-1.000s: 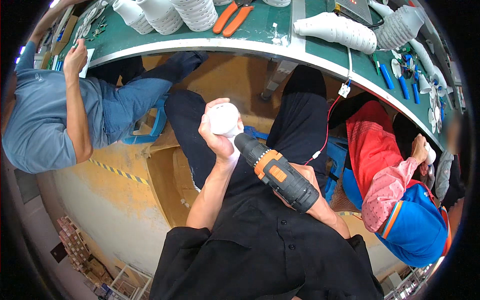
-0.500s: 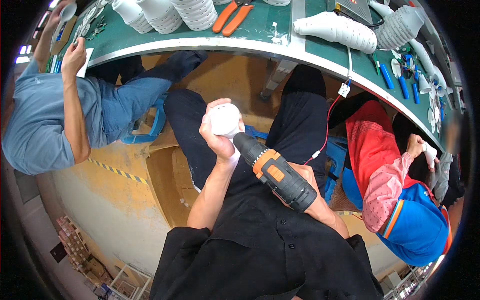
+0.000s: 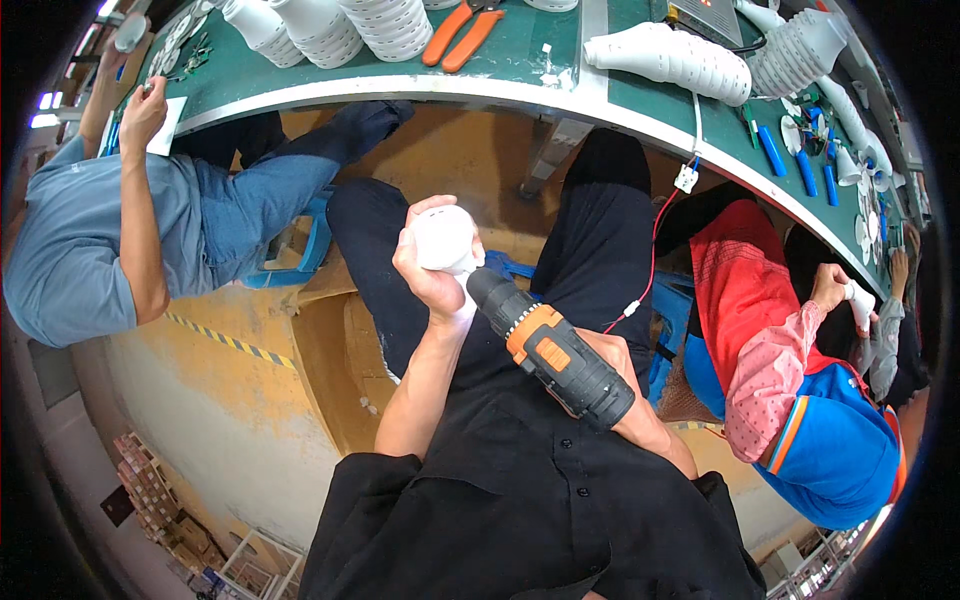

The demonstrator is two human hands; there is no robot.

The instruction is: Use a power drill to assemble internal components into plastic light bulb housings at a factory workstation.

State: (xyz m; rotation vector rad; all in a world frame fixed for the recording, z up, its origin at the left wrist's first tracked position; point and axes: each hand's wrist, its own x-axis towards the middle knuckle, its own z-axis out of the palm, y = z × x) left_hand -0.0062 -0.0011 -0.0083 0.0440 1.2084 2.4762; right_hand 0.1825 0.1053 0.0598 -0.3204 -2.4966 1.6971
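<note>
My left hand is wrapped round a white plastic lamp housing, its rounded end facing up, held above my lap. Against the housing's lower right side sits the nose of a black and orange cordless drill. Whether a bit touches the plastic is hidden by the chuck. My right hand grips the drill from beneath; the tool's body covers most of the fingers. A light glow shows on my left wrist below the housing.
Stacked white housings, orange-handled pliers and a row of nested housings lie on the green bench. A red cable hangs from its edge. Co-workers sit left and right. An open carton stands beside me.
The housing and my left hand have shifted slightly left, leaving a little more space at the drill's nose. The left co-worker's raised hand has turned a white round part.
</note>
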